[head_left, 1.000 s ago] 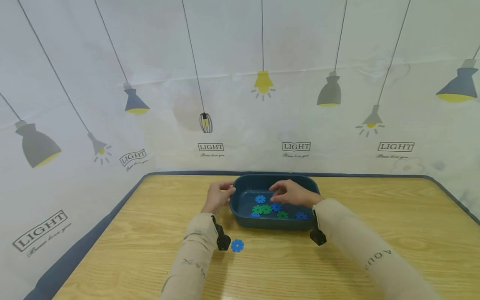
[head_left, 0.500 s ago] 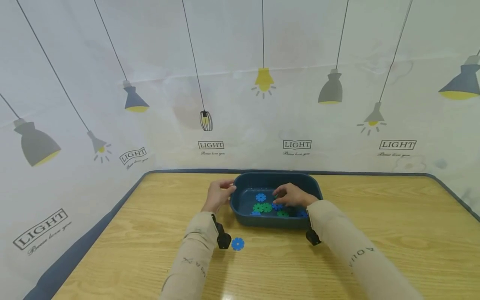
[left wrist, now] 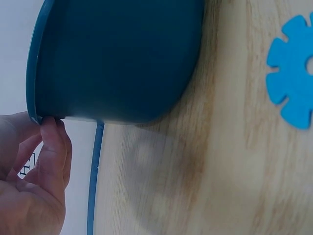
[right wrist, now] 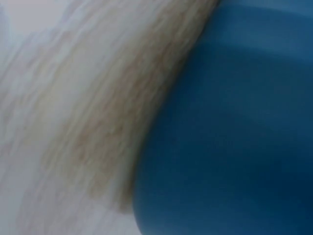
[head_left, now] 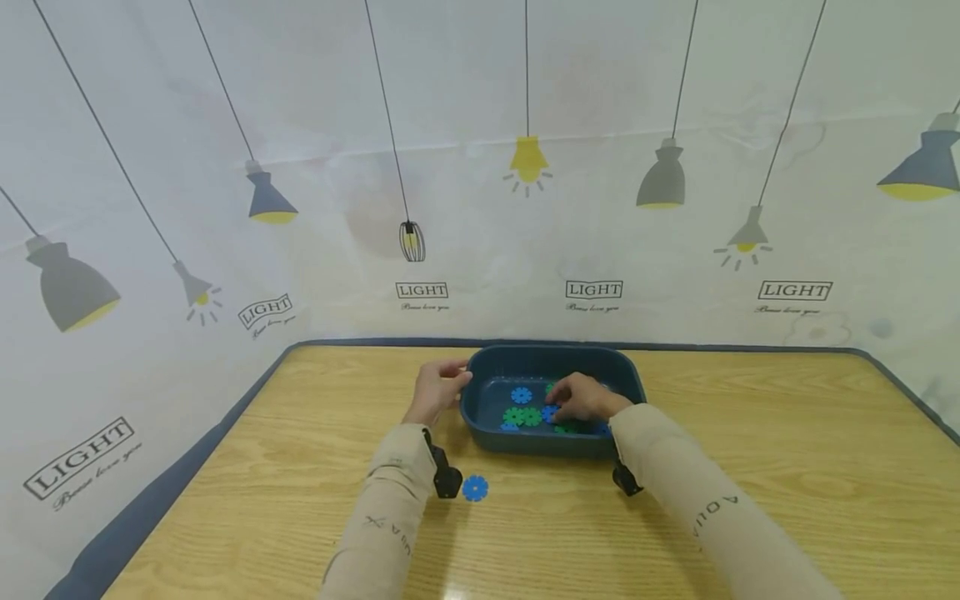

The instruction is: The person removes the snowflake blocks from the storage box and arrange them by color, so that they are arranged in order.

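A dark blue plastic basin (head_left: 525, 444) stands on the wooden table. My left hand (head_left: 433, 392) holds its left end by the rim; in the left wrist view the fingers (left wrist: 54, 147) lie under the rim. My right hand (head_left: 583, 397) is inside the basin, fingers bent downward, fingertips at a blue notched plastic disc (head_left: 549, 413). Whether they pinch that disc is hidden. Left of it lie two green notched discs (head_left: 522, 416) and another blue disc (head_left: 521, 395). Part of a green disc (head_left: 552, 387) shows beyond the fingers. The right wrist view shows only the basin's outer wall (right wrist: 230, 137), blurred.
One blue notched disc (head_left: 475, 488) lies on the table (head_left: 300, 467) in front of the basin, beside the left wrist camera (head_left: 447, 482). A cloth wall (head_left: 480, 317) printed with lamps rises directly behind the table's far edge.
My right hand has lowered into the basin and come slightly nearer, down to the blue disc. A green disc now shows beyond its fingers. My left hand has stayed on the rim.
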{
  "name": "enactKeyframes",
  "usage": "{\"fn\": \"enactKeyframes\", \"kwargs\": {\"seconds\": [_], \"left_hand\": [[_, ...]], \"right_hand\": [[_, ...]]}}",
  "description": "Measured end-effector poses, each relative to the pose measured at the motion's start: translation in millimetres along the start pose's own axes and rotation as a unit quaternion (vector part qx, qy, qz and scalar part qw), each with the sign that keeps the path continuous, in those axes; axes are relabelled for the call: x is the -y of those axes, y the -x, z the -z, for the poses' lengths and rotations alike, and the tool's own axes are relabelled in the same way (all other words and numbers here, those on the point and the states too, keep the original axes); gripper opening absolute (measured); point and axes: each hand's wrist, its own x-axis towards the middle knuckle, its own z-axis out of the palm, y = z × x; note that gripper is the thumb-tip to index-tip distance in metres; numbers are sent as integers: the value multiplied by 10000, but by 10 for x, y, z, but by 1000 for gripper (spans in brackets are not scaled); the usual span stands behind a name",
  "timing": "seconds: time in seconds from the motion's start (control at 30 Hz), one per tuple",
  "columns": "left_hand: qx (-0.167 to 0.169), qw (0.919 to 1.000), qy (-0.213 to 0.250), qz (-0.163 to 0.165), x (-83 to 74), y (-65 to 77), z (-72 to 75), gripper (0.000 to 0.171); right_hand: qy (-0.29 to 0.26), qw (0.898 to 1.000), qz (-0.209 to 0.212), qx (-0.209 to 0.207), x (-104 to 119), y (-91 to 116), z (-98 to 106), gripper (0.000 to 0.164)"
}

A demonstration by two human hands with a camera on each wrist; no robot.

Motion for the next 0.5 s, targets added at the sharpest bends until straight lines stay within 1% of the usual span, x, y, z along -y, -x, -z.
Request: {"fn": "enactKeyframes", "kwargs": {"seconds": [0.23,0.5], "left_hand": [[24,10000,16,38,-10,7,5,29],[2,9999,-80,81,-11,-1,2,29]], "right_hand": [[-51,9999,97,32,-15,-9,-3,24],[-150,9999,2,28,-16,-16,13,21]]}}
